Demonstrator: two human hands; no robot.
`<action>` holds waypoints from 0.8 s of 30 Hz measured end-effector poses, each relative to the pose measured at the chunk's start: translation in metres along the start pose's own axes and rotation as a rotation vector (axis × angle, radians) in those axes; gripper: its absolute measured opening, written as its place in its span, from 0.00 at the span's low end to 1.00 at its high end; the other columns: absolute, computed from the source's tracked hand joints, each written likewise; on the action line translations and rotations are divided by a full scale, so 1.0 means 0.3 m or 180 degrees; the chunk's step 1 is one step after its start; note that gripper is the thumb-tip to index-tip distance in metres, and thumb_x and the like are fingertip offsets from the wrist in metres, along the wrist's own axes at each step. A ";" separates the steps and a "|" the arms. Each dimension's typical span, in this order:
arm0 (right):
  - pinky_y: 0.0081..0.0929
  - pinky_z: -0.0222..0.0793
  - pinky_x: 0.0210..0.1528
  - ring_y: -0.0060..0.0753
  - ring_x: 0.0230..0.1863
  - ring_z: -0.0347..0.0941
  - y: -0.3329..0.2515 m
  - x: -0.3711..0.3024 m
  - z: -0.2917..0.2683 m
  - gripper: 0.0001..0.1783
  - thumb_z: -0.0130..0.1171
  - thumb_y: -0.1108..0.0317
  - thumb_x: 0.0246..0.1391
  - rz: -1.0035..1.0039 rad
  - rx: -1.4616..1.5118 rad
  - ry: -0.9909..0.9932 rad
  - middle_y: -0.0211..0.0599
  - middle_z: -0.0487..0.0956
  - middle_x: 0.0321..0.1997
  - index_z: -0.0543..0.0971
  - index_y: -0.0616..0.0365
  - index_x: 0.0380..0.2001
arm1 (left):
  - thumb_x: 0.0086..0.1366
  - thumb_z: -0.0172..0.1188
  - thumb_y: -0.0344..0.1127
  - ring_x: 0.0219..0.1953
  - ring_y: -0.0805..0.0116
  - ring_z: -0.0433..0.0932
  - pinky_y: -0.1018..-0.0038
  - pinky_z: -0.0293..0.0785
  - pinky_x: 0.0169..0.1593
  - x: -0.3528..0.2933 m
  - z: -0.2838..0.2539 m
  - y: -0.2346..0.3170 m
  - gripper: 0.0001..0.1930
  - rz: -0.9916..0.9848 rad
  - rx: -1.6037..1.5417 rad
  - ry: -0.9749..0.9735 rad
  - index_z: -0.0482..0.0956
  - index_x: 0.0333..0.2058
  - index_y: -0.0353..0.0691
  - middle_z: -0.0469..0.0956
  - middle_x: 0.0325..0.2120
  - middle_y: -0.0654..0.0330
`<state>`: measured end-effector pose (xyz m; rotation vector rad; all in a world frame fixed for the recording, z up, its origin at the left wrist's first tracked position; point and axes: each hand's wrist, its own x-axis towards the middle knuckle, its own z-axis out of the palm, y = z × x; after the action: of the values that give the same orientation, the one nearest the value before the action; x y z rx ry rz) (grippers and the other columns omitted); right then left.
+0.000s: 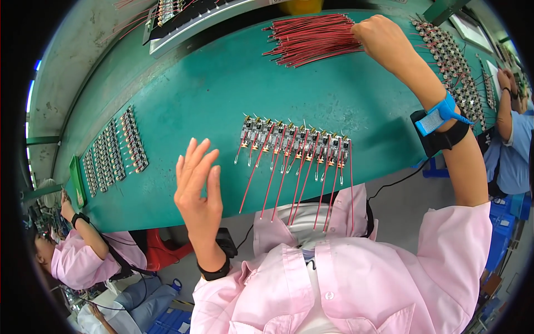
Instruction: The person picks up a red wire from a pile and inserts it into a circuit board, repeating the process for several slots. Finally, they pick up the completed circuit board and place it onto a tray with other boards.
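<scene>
A panel of small circuit boards lies on the green table before me. Thin red wires run from it toward me, several hanging over the near table edge. Left of the panel, my left hand is raised with its fingers stretched out and nothing in it. At the far side lies a wide bundle of loose red wires. My right hand reaches to the bundle's right end, fingers closed on the wire ends. How many wires it grips is hidden by the fingers.
Strips of circuit boards lie at the left beside a green tray. More boards cover the far right. A metal-edged rack stands at the back. Co-workers sit at both sides: a pink sleeve left, a blue sleeve right.
</scene>
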<state>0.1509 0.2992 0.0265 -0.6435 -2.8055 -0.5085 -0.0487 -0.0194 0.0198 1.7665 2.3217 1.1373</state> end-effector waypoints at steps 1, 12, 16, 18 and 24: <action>0.34 0.65 0.29 0.45 0.26 0.70 -0.001 -0.002 -0.006 0.01 0.52 0.76 0.37 0.0026 0.0049 0.0075 0.43 0.72 0.18 0.72 0.61 0.18 | 0.54 0.52 0.23 0.50 0.58 0.68 0.61 0.56 0.54 0.011 -0.014 0.003 0.10 0.0009 0.0125 -0.0054 0.76 0.36 0.36 0.73 0.41 0.56; 0.22 0.66 0.26 0.27 0.20 0.71 -0.205 0.037 -0.184 0.08 0.53 0.70 0.47 0.1325 0.4009 -0.0132 0.37 0.76 0.21 0.76 0.65 0.26 | 0.54 0.53 0.25 0.42 0.61 0.73 0.68 0.65 0.46 0.163 -0.088 0.037 0.08 0.0443 0.0319 -0.0533 0.75 0.34 0.35 0.75 0.36 0.53; 0.16 0.64 0.25 0.20 0.20 0.69 -0.318 0.062 -0.268 0.08 0.54 0.70 0.47 0.1138 0.5711 -0.0620 0.35 0.75 0.23 0.76 0.66 0.26 | 0.53 0.54 0.26 0.34 0.62 0.75 0.73 0.69 0.38 0.231 -0.044 0.078 0.07 0.0395 -0.0574 -0.0590 0.75 0.33 0.34 0.76 0.32 0.55; 0.15 0.64 0.25 0.21 0.20 0.69 -0.352 0.078 -0.287 0.08 0.55 0.71 0.47 0.1146 0.6177 -0.0927 0.36 0.75 0.24 0.75 0.67 0.27 | 0.54 0.53 0.25 0.32 0.64 0.75 0.76 0.69 0.36 0.256 -0.024 0.088 0.07 0.0360 -0.0895 -0.0701 0.75 0.33 0.32 0.76 0.31 0.54; 0.14 0.65 0.25 0.19 0.21 0.69 -0.421 0.115 -0.278 0.07 0.55 0.72 0.47 0.0986 0.5953 -0.0795 0.34 0.75 0.24 0.75 0.67 0.27 | 0.56 0.53 0.28 0.28 0.75 0.73 0.81 0.68 0.32 0.276 -0.006 0.079 0.06 -0.0304 -0.1952 -0.0938 0.74 0.31 0.32 0.75 0.25 0.61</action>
<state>0.0740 0.1743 0.0771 -0.5254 -1.9186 2.0021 -0.0598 0.0517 0.0674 1.4540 1.6326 1.2834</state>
